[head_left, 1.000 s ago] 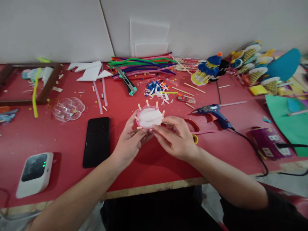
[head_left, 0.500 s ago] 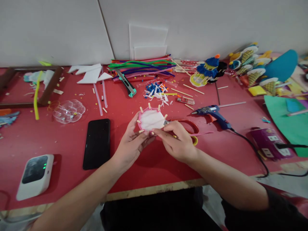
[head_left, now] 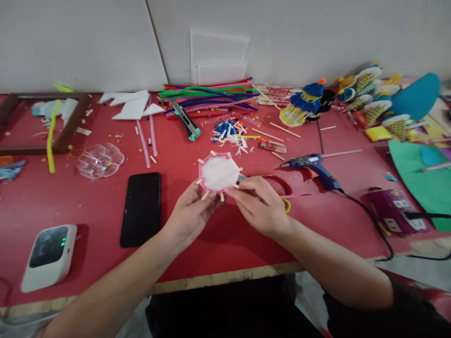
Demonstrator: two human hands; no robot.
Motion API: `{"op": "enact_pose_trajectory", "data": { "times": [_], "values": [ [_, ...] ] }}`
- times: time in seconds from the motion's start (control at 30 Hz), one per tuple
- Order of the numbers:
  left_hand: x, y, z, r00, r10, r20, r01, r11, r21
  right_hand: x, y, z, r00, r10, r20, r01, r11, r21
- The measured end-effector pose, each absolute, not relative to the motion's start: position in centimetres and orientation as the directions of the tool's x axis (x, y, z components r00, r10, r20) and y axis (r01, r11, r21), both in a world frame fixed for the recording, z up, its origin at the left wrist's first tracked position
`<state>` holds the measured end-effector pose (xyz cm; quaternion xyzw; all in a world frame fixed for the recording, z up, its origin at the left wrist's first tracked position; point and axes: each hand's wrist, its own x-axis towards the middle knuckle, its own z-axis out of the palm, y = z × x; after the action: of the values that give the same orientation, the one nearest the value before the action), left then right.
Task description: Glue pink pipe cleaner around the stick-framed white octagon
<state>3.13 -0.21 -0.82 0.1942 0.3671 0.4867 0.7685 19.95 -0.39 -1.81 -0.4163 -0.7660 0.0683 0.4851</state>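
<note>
A white round disc [head_left: 220, 172] with a pink rim and several short wooden pegs around its edge is held above the table's front part, its white face tilted toward me. My left hand [head_left: 188, 213] grips it from the lower left, thumb near the bottom edge and other fingers underneath. The fingers of my right hand [head_left: 264, 206] are closed at its lower right edge, by a peg. Just behind that hand lie scissors [head_left: 283, 182] with red and yellow handles, partly covered. A pink strip [head_left: 301, 194] runs out to the right; where it begins is hidden.
A blue glue gun [head_left: 313, 170] with its cord lies to the right. Left of my hands is a black phone [head_left: 141, 209], with a white device [head_left: 49, 258] beyond. A box cutter [head_left: 185, 119], cut bits [head_left: 230, 134] and coloured pipe cleaners [head_left: 207, 96] lie behind.
The disc has turned in my fingers and shifted slightly left, so its pegs sit at different places. Both hands keep hold of it with small finger movements.
</note>
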Motion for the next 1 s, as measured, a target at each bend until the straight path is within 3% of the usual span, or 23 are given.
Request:
{"op": "enact_pose_trajectory", "data": {
  "times": [0.07, 0.27, 0.57, 1.0],
  "values": [
    [3.1, -0.2, -0.8, 0.268, 0.883, -0.385, -0.621, 0.464, 0.632, 20.0, -0.4, -1.8, -0.182, 0.721, 0.669, 0.591, 0.624, -0.511],
    [3.1, 0.1, -0.5, 0.288, 0.87, -0.401, -0.665, 0.483, 0.57, 20.6, -0.2, -1.9, -0.322, 0.643, 0.695, 0.653, 0.682, -0.329],
    [3.0, -0.1, -0.5, 0.325, 0.872, -0.367, -0.65, 0.488, 0.583, 21.0, 0.1, -1.9, -0.309, 0.682, 0.663, 0.609, 0.677, -0.413],
    [3.1, 0.0, -0.8, 0.337, 0.879, -0.338, -0.608, 0.477, 0.635, 21.1, 0.0, -1.8, -0.308, 0.66, 0.686, 0.579, 0.702, -0.415]
  ]
}}
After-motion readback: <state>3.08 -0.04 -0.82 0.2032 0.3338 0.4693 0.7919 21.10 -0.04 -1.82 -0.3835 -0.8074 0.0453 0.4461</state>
